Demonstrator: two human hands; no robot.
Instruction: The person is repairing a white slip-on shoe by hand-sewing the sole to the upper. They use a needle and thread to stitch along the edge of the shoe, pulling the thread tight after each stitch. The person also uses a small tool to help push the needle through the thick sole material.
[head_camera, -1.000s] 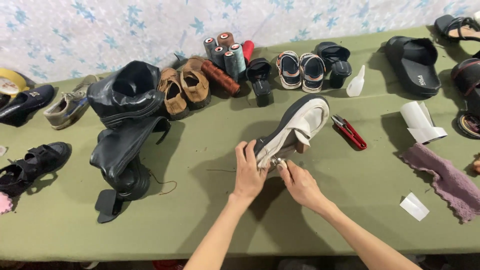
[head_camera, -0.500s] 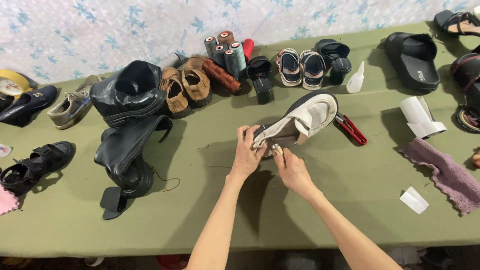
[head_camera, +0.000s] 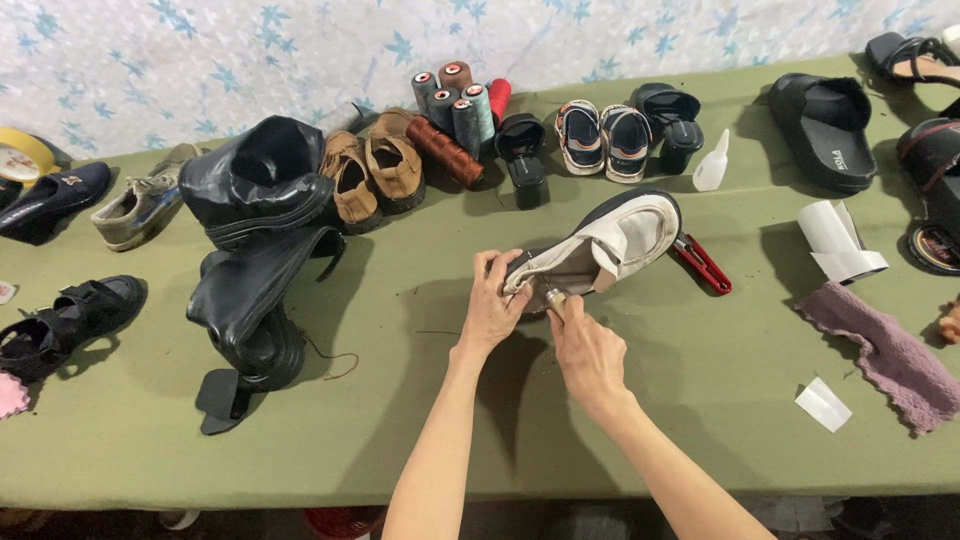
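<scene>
Holding white shoe (head_camera: 610, 240) lower now, heel near worktop (head_camera: 400, 400); left hand (head_camera: 492, 305) pinching upper, right hand (head_camera: 585, 345) pinching small metal tool (head_camera: 553, 299) at heel.

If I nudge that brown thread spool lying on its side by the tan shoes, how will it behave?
The brown spool lies flat and is cylindrical, so it would probably roll, though the tan shoe beside it may stop it. It looks fully wound, so likely firm and fairly dense. The upright spools behind seem liable to topple if bumped.
</scene>
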